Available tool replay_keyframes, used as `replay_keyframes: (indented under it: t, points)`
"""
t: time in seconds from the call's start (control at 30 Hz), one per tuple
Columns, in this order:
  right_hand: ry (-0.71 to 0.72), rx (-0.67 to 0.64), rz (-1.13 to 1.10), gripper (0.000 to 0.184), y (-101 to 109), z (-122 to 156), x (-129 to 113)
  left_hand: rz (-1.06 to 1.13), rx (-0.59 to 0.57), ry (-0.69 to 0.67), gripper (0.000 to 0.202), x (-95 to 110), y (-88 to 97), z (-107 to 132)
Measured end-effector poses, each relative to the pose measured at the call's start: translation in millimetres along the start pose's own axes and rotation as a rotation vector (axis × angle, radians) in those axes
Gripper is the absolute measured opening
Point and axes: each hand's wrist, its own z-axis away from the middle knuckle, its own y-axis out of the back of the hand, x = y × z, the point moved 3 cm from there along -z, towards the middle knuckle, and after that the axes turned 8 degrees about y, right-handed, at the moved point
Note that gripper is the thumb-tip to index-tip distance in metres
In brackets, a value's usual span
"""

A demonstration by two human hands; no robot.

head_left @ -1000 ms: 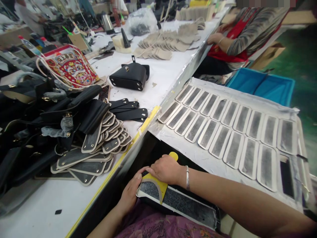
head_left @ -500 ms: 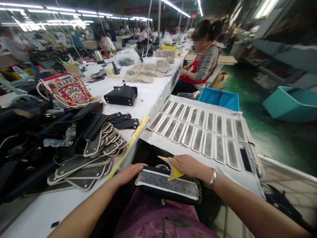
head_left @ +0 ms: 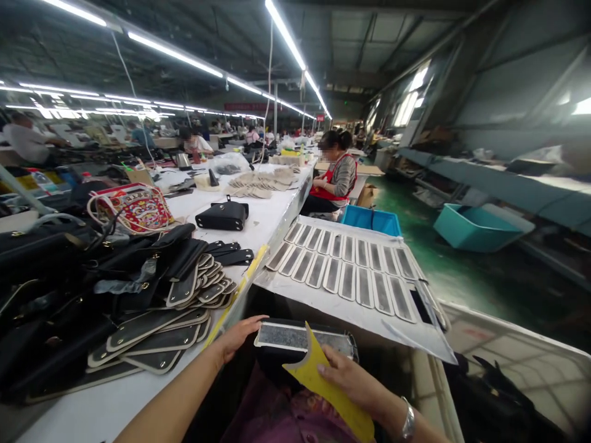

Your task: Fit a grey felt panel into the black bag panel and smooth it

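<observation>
In my lap lies a black bag point(head_left: 277, 360), turned so its long grey panel with a white border faces up. My left hand point(head_left: 240, 337) holds its left end, fingertips on the corner. A curved yellow sheet point(head_left: 330, 381) is gripped in my right hand point(head_left: 344, 372), its upper tip over the grey panel and its lower end bent down towards my body. Part of the bag is hidden behind the sheet and my right hand. To the right, rows of flat grey strips with pale borders point(head_left: 347, 282) lie on a white board point(head_left: 286, 286).
A heap of black bags point(head_left: 60, 289) and pale-edged dark flaps point(head_left: 154, 335) covers the left table. One black bag point(head_left: 222, 215) stands farther back near a red patterned bag point(head_left: 138, 209). A co-worker point(head_left: 337, 172) sits beyond a blue bin point(head_left: 372, 220). A teal bin point(head_left: 475, 227) stands on the floor.
My view has tilted up. The yellow sheet in my right hand has turned and come down towards my body, showing more of its face. My left hand stays at the bag's left end.
</observation>
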Motion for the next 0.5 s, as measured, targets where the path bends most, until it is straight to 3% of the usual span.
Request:
replay_keyframes:
  t: [0.17,0.3,0.4,0.5]
  points:
    - [-0.143,0.011,-0.056,0.048,-31.2,-9.2,12.2,0.016,0.091,-0.02,0.055,9.2,-6.0,-0.2]
    - [-0.141,0.07,-0.03,0.047,-59.8,-33.1,18.9,0.014,0.15,0.01,0.034,11.7,0.0,13.3]
    - [-0.144,0.101,-0.053,0.046,-80.2,-48.6,31.4,0.051,0.205,0.062,0.036,5.2,5.6,22.9]
    - [-0.142,0.125,-0.071,0.046,-94.7,-58.6,44.5,0.154,0.148,0.098,0.049,-2.9,2.9,25.1]
